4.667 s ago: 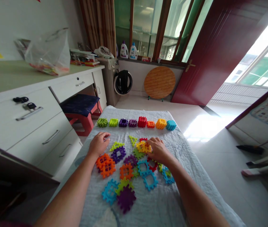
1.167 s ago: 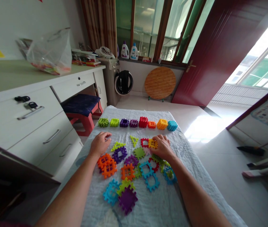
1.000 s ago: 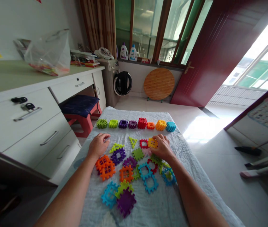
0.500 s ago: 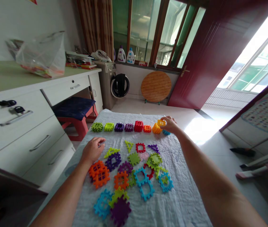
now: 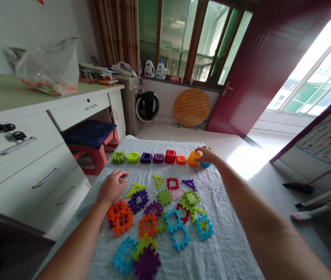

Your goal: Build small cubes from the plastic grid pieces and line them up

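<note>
My right hand (image 5: 208, 155) is at the far right of the row of stacks, its fingers closed on a yellow interlocking building tile at the top of the yellow tile stack (image 5: 192, 159). Its fingers partly cover the tile, and beside it the blue tiles (image 5: 205, 164) are partly hidden. My left hand (image 5: 114, 186) rests on the cloth at the left, loosely curled with a gap between thumb and fingers, and nothing visible in it. Nearest to it are a lime triangle piece (image 5: 136, 189) and a dark purple square frame (image 5: 138, 201).
Stacks in green, lime, purple, red (image 5: 170, 156) and orange (image 5: 181, 159) line the far side of the cloth-covered table (image 5: 212, 256). Loose tiles, among them blue frames (image 5: 180, 238), orange squares (image 5: 148, 224) and a purple panel (image 5: 147, 264), lie between my arms. A stool (image 5: 91, 134) stands at the left.
My right hand has lowered the yellow tile from just above the yellow stack down onto it. My left hand has stayed in place on the cloth.
</note>
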Demonstrator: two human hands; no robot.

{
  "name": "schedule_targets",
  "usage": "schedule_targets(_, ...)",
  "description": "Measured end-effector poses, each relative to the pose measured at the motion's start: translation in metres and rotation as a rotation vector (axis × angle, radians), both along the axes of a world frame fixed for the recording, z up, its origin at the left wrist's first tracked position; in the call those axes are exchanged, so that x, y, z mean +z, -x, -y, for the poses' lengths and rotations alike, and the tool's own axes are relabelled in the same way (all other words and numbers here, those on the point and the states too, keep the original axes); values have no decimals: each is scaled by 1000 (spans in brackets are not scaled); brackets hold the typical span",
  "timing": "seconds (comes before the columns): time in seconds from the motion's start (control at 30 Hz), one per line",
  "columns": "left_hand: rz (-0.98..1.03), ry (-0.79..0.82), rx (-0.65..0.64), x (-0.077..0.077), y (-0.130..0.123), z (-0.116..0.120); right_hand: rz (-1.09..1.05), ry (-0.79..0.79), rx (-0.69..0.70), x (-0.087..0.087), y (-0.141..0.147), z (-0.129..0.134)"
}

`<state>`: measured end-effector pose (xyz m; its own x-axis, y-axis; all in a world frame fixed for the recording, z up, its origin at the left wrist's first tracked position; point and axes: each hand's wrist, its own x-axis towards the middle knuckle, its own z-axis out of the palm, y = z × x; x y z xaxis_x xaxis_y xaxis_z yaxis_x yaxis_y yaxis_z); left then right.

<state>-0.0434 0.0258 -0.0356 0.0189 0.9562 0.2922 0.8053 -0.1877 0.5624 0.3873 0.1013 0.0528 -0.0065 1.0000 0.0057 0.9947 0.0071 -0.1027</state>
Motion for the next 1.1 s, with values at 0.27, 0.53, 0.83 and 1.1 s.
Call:
schedule_targets(0.27,-1,0,-12,0,0,0,102,-1,34,-3,1,0)
schedule_targets(0.53,2,4,-7,0,0,1,167,-11,52,-4,4,-6)
schedule_targets(0.83,6,6,5,2,-2,1,-6,-244,38,11,8,24)
schedule_targets(1.1,10,17,19,3,-2,1,-378,-282,284,-2,26,118)
